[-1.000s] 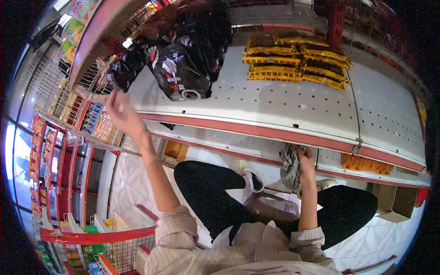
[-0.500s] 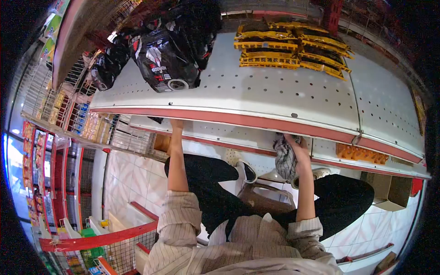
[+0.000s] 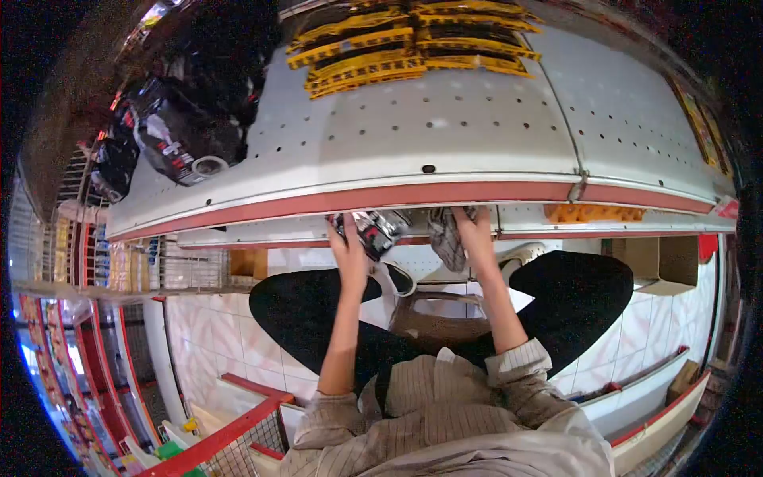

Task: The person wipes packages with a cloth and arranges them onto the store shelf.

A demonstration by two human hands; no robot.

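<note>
My left hand (image 3: 350,250) grips a shiny black-and-silver packet (image 3: 378,230) at the front edge of the lower shelf, just under the upper shelf's lip. Close by on the right, my right hand (image 3: 475,238) is closed round a crumpled grey striped cloth (image 3: 448,242), part of it hanging below the fingers. A narrow gap separates packet and cloth. The upper shelf's lip hides some of the fingertips. Above both hands is the white perforated upper shelf (image 3: 358,151) with its red front strip.
Yellow-and-black packets (image 3: 366,52) lie stacked on the upper shelf, with large black bags (image 3: 191,135) at its left. Orange packets (image 3: 592,213) sit on the lower shelf. A cardboard box (image 3: 656,262) stands on the floor at right; a wire rack (image 3: 191,266) is at left.
My left hand has come out from under the upper shelf and moved right, now with a packet in it. The cloth hand has shifted slightly left. The view has turned right.
</note>
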